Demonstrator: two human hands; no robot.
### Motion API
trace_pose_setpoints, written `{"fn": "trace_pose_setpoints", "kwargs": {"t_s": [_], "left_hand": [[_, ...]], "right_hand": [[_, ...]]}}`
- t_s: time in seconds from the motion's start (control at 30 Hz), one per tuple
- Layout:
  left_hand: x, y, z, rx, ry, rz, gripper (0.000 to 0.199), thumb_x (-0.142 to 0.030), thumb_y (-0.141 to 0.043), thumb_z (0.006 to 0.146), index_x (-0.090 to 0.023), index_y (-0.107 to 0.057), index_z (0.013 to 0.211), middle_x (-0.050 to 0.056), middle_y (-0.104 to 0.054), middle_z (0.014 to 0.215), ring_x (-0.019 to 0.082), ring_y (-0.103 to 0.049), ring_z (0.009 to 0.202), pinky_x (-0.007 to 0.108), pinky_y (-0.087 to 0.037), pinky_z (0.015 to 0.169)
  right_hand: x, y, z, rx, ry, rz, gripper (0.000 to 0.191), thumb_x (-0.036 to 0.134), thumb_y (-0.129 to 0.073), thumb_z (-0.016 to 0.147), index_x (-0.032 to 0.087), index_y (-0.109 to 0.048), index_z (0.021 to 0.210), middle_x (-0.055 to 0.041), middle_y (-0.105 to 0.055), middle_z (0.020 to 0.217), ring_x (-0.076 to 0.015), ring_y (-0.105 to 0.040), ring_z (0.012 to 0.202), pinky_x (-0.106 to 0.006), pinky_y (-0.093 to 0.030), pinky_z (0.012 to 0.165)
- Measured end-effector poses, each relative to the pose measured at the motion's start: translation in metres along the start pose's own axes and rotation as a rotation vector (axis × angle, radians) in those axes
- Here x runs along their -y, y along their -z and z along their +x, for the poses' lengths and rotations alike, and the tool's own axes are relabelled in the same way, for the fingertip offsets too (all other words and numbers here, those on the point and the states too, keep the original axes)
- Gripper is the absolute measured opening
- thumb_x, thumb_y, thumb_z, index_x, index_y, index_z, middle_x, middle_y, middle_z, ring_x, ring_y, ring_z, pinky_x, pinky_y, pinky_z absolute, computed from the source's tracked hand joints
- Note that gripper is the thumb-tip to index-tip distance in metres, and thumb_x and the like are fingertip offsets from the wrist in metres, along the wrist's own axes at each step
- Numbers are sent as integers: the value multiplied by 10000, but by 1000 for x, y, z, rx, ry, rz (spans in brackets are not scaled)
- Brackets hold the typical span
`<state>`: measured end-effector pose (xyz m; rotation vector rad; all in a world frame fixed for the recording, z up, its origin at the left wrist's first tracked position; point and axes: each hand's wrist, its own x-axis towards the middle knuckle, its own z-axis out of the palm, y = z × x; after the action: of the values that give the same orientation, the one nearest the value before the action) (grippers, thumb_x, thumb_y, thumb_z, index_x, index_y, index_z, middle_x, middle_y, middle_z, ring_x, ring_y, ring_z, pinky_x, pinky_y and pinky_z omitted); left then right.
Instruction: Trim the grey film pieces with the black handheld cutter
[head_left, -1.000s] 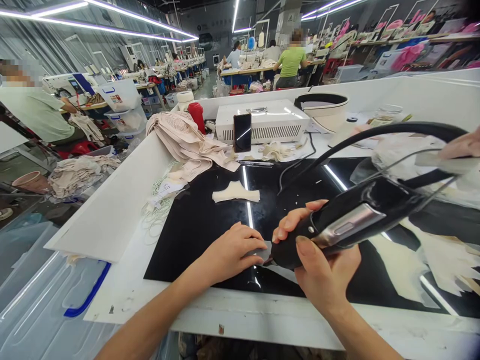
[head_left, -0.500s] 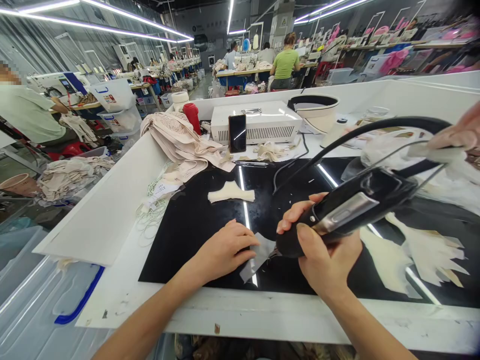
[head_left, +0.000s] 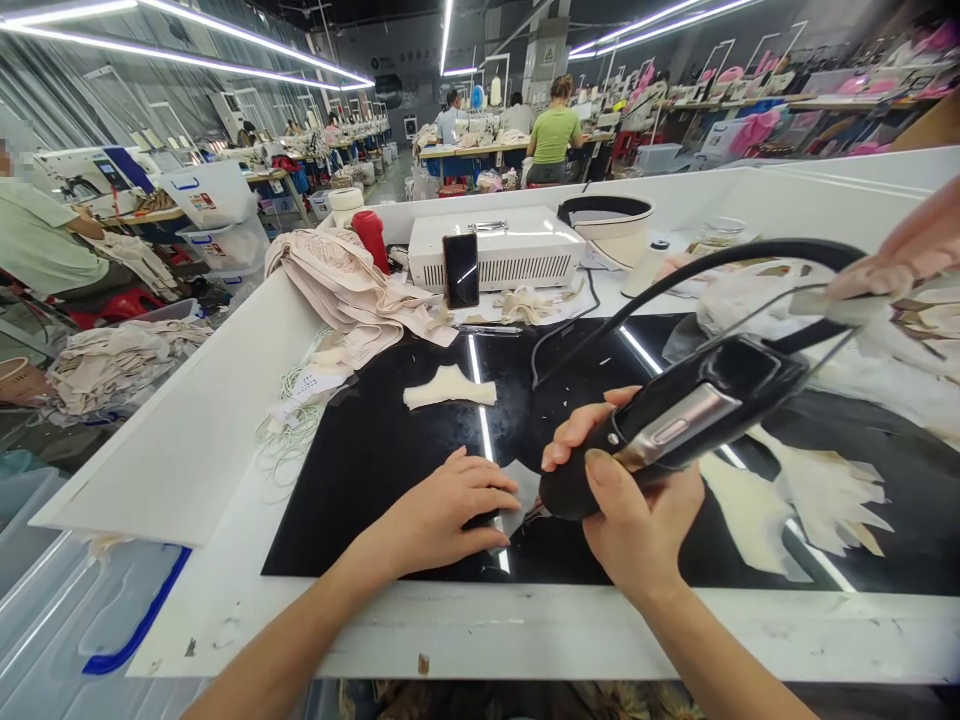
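My right hand (head_left: 637, 520) is wrapped round a black corded handheld power tool (head_left: 675, 425) with a silver switch plate. The tool slants down to the left. Its thin metal tip meets a small translucent sheet (head_left: 517, 487) on the black work mat (head_left: 360, 480). My left hand (head_left: 454, 505) lies over the sheet's left part with fingers stretched out and apart, hiding some of it. A cream cut piece (head_left: 450, 387) lies on the mat beyond my left hand. More cream cut pieces (head_left: 757, 520) lie to the right of my right hand.
Another person's hand (head_left: 892, 265) is at the right, by the tool's cord (head_left: 720, 258). A white vented box (head_left: 495, 250), a phone (head_left: 461, 270) and folded beige fabric (head_left: 337, 280) stand behind the mat. White panels (head_left: 172, 430) border the table. Loose pale cord (head_left: 289, 430) lies left.
The view has shifted slightly. My left hand now covers more of the translucent sheet, whose lower corner no longer shows. The tool stays in my right hand with its tip at the sheet.
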<state>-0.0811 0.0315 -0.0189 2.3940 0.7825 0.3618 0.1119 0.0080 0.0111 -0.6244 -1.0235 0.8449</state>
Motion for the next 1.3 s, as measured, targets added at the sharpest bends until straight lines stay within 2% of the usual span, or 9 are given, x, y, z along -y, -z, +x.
{"fn": "trace_pose_setpoints", "kwargs": {"t_s": [0.33, 0.63, 0.87, 1.07, 1.13, 1.3], "left_hand": [[5, -4, 0, -1, -24, 10, 370, -345, -782, 921, -264, -684, 1268, 38, -664, 1402, 256, -542, 1354, 546, -206, 1258], [6, -4, 1, -27, -64, 45, 408, -429, -804, 885, -272, -703, 1248, 46, -674, 1387, 256, -560, 1341, 509, -256, 1247], [7, -5, 1, -24, -72, 63, 443, -472, -814, 862, -278, -707, 1245, 52, -659, 1408, 273, -549, 1351, 518, -259, 1237], [6, -3, 1, -11, -76, 55, 490, -488, -824, 847, -279, -698, 1271, 58, -664, 1395, 280, -546, 1340, 496, -284, 1220], [5, -3, 1, -8, -76, 48, 494, -484, -822, 852, -279, -696, 1283, 73, -666, 1390, 291, -548, 1336, 510, -286, 1216], [4, -2, 1, 11, -66, 14, 489, -473, -813, 865, -280, -679, 1293, 77, -677, 1368, 297, -546, 1342, 599, -191, 1250]], "right_hand": [[-3, 0, -2, 16, 16, -25, 332, 257, -761, 916, 274, -575, 1190, 19, -655, 875, -143, -643, 685, -312, -567, 618], [0, -5, -12, 53, -1, 48, 378, 253, -784, 900, 276, -579, 1217, 17, -665, 886, -141, -647, 705, -307, -572, 634], [1, -9, -13, 28, -16, 30, 321, 246, -754, 924, 272, -574, 1189, 22, -674, 857, -139, -642, 688, -297, -562, 616], [2, -10, -17, 67, -18, 83, 348, 256, -774, 910, 274, -588, 1205, 17, -663, 883, -137, -644, 715, -300, -587, 652], [1, -13, -19, 70, -13, 84, 365, 279, -788, 899, 275, -585, 1202, 17, -667, 882, -139, -649, 718, -301, -591, 663], [1, -17, -22, 15, -62, 53, 369, 329, -804, 890, 267, -577, 1175, 21, -674, 871, -141, -663, 733, -306, -590, 701]]}}
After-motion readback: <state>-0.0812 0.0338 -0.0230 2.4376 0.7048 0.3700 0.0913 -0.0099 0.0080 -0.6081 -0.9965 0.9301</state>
